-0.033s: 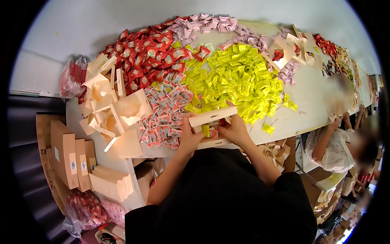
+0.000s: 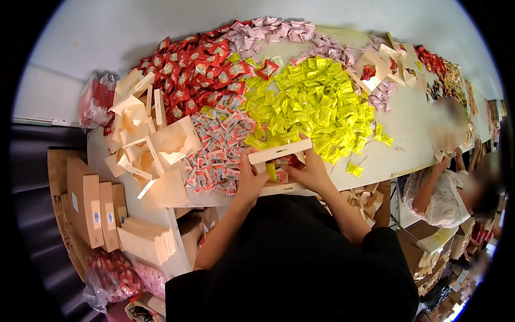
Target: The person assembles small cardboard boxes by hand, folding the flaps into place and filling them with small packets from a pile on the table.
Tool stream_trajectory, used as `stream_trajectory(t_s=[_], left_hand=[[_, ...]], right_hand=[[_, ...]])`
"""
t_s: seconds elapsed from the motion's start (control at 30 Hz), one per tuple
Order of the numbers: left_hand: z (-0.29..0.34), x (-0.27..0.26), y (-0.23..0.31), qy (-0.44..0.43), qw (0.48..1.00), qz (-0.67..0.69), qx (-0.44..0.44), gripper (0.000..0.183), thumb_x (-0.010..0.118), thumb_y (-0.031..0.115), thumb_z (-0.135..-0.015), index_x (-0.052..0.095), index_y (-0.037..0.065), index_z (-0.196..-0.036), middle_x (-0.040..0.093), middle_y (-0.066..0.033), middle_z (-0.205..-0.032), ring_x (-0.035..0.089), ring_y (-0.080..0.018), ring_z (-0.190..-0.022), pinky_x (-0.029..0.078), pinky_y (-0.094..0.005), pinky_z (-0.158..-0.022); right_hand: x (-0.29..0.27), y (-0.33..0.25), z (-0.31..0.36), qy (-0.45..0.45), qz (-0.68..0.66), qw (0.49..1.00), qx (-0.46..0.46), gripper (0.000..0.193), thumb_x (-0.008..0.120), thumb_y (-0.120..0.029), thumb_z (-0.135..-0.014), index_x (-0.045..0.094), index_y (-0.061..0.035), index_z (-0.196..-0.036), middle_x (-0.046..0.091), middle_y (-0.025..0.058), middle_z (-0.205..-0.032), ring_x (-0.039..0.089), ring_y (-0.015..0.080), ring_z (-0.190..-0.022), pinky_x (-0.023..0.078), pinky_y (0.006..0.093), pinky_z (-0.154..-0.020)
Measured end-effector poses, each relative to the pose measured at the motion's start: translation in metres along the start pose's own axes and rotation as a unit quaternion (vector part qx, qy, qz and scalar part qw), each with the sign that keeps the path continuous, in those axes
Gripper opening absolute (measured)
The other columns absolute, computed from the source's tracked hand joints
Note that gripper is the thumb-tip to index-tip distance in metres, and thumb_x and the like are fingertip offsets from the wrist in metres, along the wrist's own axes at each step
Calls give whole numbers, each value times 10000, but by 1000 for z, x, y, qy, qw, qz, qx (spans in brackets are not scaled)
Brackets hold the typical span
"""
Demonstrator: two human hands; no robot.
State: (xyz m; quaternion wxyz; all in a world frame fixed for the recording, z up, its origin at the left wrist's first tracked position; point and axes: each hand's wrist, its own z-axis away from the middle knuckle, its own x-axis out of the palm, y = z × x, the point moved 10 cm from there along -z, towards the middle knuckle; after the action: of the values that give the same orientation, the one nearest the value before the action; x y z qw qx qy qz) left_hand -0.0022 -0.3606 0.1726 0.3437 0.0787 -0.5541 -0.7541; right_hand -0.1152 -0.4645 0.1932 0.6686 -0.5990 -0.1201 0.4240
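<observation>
Between my hands is a small tan cardboard box (image 2: 282, 152) with slotted handle flaps, its top open. My left hand (image 2: 250, 177) grips its left side, fingers wrapped around the edge. On the right side my right hand (image 2: 313, 173) holds the box, thumb reaching over the opening. Inside show a yellow packet (image 2: 272, 172) and a red packet (image 2: 293, 160), partly hidden by the thumbs and the flap. Just beyond the box lies a heap of yellow packets (image 2: 316, 102). Small red-and-white packets (image 2: 220, 139) are piled by my left hand.
Opened tan boxes (image 2: 161, 145) stand at the table's left, with red packets (image 2: 196, 64) behind them. Pink packets (image 2: 268, 29) line the back. Filled boxes (image 2: 370, 72) sit at the back right. Flat cartons (image 2: 84, 201) lean at left. Another person (image 2: 440, 185) works at the right.
The box has tipped slightly, and more of the red packet inside shows. My hands hold it in nearly the same place.
</observation>
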Motion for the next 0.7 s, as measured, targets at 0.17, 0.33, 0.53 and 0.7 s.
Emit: stream_trajectory(t_s=[0.17,0.33,0.53,0.7], left_hand=[[-1,-20,-26,56,997,-32,-49,527,546,-51,-659,313,73,-1115,417,-23,-877,430,-85,-749,391,-215,-647],[1,-7,-24,-11,999,-13,-52,557,568,-63,-647,317,93,-1119,424,-39,-929,447,-113,-814,405,-227,-671],[6,20,-33,-109,991,-69,-23,639,583,-112,-568,325,122,-1104,423,-89,-1050,458,-201,-1037,421,-327,-859],[-7,0,-47,30,996,-75,-27,558,500,-67,-671,305,64,-1177,440,-114,-1125,474,-204,-1037,397,-316,-885]], right_hand=[[10,-6,7,-30,-34,999,27,985,746,-158,-577,131,56,-1316,530,197,-1039,595,285,-841,492,321,-706],[9,16,0,-13,69,997,27,1037,758,-202,-546,120,62,-1319,540,199,-1027,582,294,-889,479,337,-749],[2,30,5,-37,219,973,66,711,664,-485,-640,455,-148,-1230,544,120,-1136,562,282,-976,465,349,-815],[-23,31,23,-16,175,977,121,848,635,-452,-724,191,-75,-1340,532,232,-1068,607,317,-822,493,372,-617]])
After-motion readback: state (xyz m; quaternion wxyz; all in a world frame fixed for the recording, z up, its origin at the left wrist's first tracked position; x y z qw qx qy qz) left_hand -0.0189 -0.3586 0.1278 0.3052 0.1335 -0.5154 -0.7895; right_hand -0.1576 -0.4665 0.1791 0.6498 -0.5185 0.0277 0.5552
